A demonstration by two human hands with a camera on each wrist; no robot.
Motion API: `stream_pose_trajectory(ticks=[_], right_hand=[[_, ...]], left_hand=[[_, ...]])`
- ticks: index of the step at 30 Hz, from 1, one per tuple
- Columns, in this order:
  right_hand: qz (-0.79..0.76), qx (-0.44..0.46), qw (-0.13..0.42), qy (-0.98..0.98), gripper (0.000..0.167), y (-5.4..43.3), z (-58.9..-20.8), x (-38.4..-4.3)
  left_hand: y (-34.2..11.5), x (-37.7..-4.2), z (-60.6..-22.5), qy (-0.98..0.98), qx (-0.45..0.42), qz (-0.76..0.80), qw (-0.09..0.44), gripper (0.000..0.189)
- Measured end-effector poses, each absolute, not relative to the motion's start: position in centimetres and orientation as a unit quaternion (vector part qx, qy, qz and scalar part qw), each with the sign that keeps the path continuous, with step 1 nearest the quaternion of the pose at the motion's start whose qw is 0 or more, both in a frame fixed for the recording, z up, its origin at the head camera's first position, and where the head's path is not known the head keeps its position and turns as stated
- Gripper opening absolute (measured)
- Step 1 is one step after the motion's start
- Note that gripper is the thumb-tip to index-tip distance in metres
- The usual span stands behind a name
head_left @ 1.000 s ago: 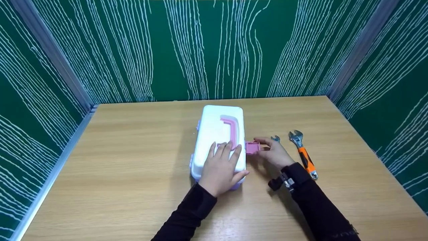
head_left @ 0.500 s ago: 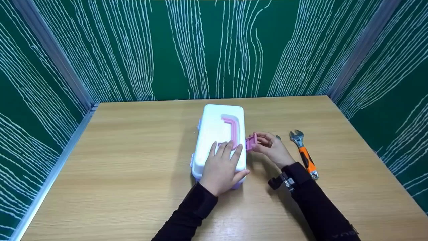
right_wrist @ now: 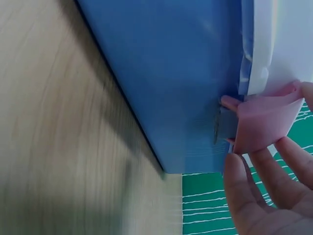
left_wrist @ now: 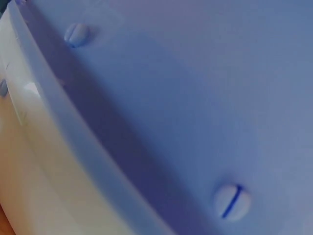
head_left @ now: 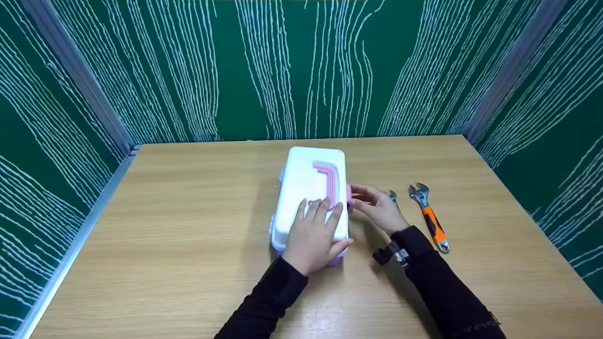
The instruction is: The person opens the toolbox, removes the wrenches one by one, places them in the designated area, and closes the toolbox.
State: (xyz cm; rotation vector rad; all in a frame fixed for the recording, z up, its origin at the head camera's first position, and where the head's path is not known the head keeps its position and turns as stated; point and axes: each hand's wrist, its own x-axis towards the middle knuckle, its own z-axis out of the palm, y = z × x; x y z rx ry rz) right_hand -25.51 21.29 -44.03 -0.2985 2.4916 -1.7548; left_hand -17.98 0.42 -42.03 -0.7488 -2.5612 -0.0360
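Observation:
A storage box with a white lid (head_left: 301, 165) stands lid down on its base, a pink carry handle (head_left: 331, 181) folded into the lid. My left hand (head_left: 313, 238) lies flat on the near half of that lid, fingers spread, tips over the handle's near end. At the box's right side, my right hand (head_left: 377, 207) holds a pink latch (right_wrist: 269, 117) between thumb and fingers. The right wrist view has this latch hinged on the blue box body (right_wrist: 171, 73), its free end up against the lid. Close up, the left wrist view shows the box's bluish wall (left_wrist: 186, 98) with round studs.
Right of the right hand lies an adjustable wrench (head_left: 428, 216) with an orange and black handle. A smaller wrench head (head_left: 393, 194) peeks out behind the hand. The wooden table (head_left: 188, 226) is enclosed by green walls (head_left: 245, 94) with white wavy lines.
The right hand has swung the pink latch from sticking outward up against the box's side, moving left with it. The left hand has stayed on the lid.

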Motion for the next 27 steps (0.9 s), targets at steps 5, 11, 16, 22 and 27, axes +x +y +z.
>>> stream_pose_trajectory(ticks=[5,11,16,22,27], right_hand=[[-0.552,-0.098,0.047,0.827,0.054,21.3,-44.0,-25.6],[-0.526,-0.104,0.050,0.843,0.053,21.3,-44.2,-25.6],[-0.534,-0.112,0.048,0.837,0.049,21.1,-44.7,-25.6],[-0.544,-0.096,0.048,0.832,0.045,20.9,-45.1,-25.8],[-0.554,-0.084,0.050,0.827,0.044,20.7,-45.3,-25.8]], left_hand=[[0.4,-18.0,-42.0,-0.932,-0.273,-0.015,0.238,0.074],[0.4,-18.0,-42.1,-0.931,-0.271,-0.012,0.243,0.074],[0.5,-18.1,-42.3,-0.933,-0.269,-0.017,0.239,0.074],[0.5,-18.1,-42.2,-0.935,-0.266,-0.016,0.236,0.074],[0.5,-18.1,-42.2,-0.935,-0.264,-0.016,0.235,0.074]])
